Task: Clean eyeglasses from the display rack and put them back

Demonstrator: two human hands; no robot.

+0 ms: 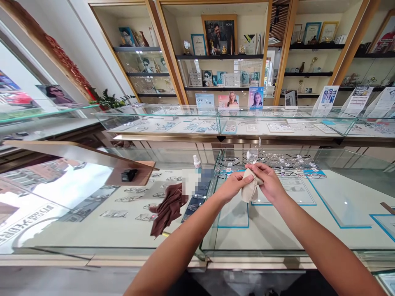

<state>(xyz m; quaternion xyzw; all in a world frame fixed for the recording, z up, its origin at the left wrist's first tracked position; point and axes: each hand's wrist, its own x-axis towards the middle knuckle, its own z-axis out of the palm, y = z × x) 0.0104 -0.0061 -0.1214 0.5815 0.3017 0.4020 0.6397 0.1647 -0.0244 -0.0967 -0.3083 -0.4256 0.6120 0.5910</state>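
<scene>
Both my hands meet above the glass display counter (277,230). My left hand (232,186) pinches a beige cleaning cloth (249,190) that hangs between the hands. My right hand (268,179) is closed on the same cloth and on a pair of rimless glasses (252,155), whose clear lens sticks up above the fingers. The cloth wraps the lower part of the glasses, so that part is hidden.
A brown cloth (168,209) lies crumpled on the counter to the left, beside a small white spray bottle (196,162). Several spectacle frames lie under the glass. A second glass counter (222,123) and wall shelves with posters stand behind. A small black box (128,175) sits at the left.
</scene>
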